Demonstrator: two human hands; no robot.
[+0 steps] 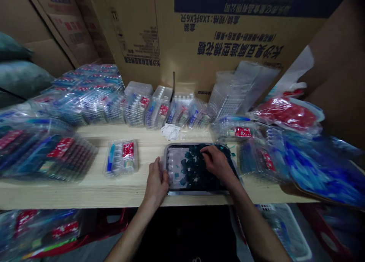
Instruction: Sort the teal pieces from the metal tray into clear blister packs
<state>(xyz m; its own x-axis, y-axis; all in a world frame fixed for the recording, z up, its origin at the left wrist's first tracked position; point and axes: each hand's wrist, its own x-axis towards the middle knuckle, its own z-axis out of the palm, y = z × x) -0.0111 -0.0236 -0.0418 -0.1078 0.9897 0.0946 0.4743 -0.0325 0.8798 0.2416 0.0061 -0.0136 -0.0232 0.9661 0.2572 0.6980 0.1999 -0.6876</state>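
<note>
A shallow rectangular tray (199,192) lies on the wooden table in front of me. Many small dark green pieces (189,165) cover its middle and right; its left part shows pale, with a few scattered bits. My left hand (157,180) grips the tray's left edge, thumb near the rim and fingers bent along the outside. Over the heap, my right hand (217,162) has its thumb and fingertips drawn together in a pinch. What sits between those fingertips is too small to make out. Left of the tray rests one clear plastic pack (122,158) with a blue pen-like stick and a red packet.
Stacked filled clear packs (67,153) line the table's left and back. A crumpled white tissue (170,132) lies behind the tray. Nested clear trays (228,96), a bag of red packets (288,113) and a box of blue items (322,169) stand right. A large carton (171,37) walls the back.
</note>
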